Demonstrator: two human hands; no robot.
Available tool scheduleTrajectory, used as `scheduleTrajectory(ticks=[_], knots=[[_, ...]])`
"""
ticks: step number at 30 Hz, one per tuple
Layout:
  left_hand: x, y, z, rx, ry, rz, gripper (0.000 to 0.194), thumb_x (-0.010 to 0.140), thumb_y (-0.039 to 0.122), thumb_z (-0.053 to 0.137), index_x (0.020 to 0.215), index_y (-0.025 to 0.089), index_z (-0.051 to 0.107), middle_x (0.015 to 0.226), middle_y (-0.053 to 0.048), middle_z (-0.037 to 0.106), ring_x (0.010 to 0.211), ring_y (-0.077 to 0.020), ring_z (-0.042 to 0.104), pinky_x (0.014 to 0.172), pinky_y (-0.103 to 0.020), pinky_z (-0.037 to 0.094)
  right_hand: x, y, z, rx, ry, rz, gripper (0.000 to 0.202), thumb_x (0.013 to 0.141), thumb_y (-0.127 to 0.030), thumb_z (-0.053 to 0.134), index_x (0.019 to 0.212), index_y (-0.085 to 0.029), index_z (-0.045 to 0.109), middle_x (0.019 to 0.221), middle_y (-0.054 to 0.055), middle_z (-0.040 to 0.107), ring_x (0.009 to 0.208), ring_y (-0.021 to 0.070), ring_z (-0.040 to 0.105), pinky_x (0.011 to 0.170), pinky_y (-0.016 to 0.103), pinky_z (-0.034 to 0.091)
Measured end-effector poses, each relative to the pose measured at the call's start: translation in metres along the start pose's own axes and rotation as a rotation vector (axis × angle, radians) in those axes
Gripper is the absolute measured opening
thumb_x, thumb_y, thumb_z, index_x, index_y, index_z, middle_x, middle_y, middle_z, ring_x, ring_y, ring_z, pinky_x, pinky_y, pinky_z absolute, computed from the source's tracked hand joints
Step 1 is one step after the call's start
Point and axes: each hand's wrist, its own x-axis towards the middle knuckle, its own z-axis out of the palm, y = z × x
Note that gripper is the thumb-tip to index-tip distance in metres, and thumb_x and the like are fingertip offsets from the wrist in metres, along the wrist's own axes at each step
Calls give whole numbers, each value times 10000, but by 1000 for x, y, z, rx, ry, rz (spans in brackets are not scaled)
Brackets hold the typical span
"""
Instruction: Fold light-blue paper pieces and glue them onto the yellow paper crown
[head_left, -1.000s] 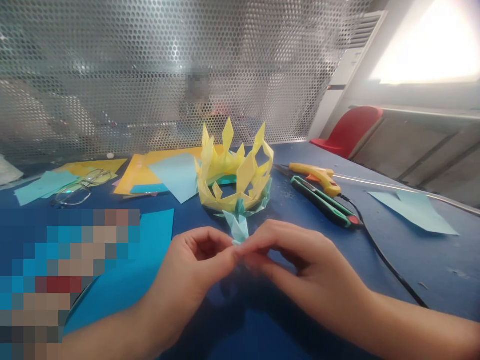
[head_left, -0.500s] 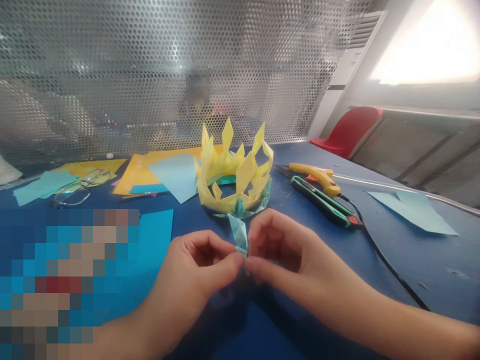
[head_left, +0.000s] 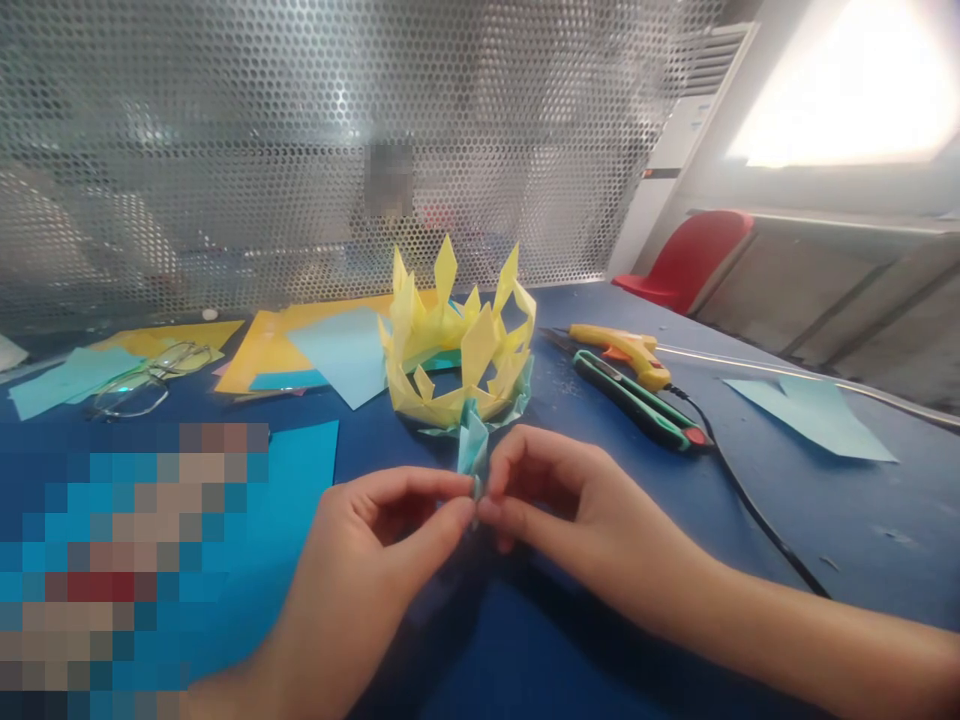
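Note:
Both my hands pinch a small folded piece of light teal paper (head_left: 472, 445) low over the table, in front of me. My left hand (head_left: 382, 530) grips its lower end between thumb and forefinger. From the other side my right hand (head_left: 559, 490) closes thumb and fingers on the same end, the fingertips of both hands almost touching. Just behind the folded paper stands a yellow paper crown (head_left: 457, 405) with pointed diamond-shaped tips. Teal paper leaves line its lower edge. Whether the held piece touches the crown I cannot tell.
A yellow glue gun (head_left: 622, 350) and a green-black utility knife (head_left: 637, 402) lie right of the crown, a black cord running toward me. Teal scrap paper (head_left: 814, 415) lies farther right. Eyeglasses (head_left: 139, 390), coloured sheets (head_left: 270, 345) and blue paper (head_left: 300, 510) are left. Perforated metal (head_left: 300, 150) stands behind.
The view has shifted slightly, so most things sit a little farther left. My fingertips have shifted slightly on the folded paper, with both hands staying at its lower end.

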Motion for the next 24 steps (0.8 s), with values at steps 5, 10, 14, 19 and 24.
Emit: scheduleTrajectory(ticks=[5,10,14,19,24], knots=[[1,0,1,39,16,19,94,685,316,808,734,244,773,755,8,782,708,-141,705,624,-165,540,-1,5,-6,-411,11,-371,150,831,-48,604,862,-195,602,752,-39,661,677,75,635,669,170,520],[4,-1,0,30,11,22,157,684,371,811,768,243,775,742,11,778,726,-138,706,635,-158,541,-2,10,-17,-786,-82,-705,230,915,-83,553,1095,-201,637,924,29,714,793,114,665,715,194,524],[3,-3,-1,18,33,16,119,697,331,785,790,257,785,782,17,787,787,-151,727,679,-167,559,-3,10,-20,-901,-64,-795,229,943,-84,501,1097,-160,652,925,64,700,786,145,657,710,229,523],[2,-4,-1,62,3,31,176,700,302,753,868,262,788,788,11,778,794,-164,718,679,-190,562,-3,10,-19,-875,-68,-798,157,951,-112,510,1022,-148,645,877,48,688,759,124,641,708,200,507],[3,-8,1,168,2,100,246,674,285,734,915,279,779,742,16,746,679,-143,645,612,-205,530,-2,9,-16,-809,-4,-714,48,884,-138,643,873,-169,608,751,-27,644,632,61,585,629,122,475]])
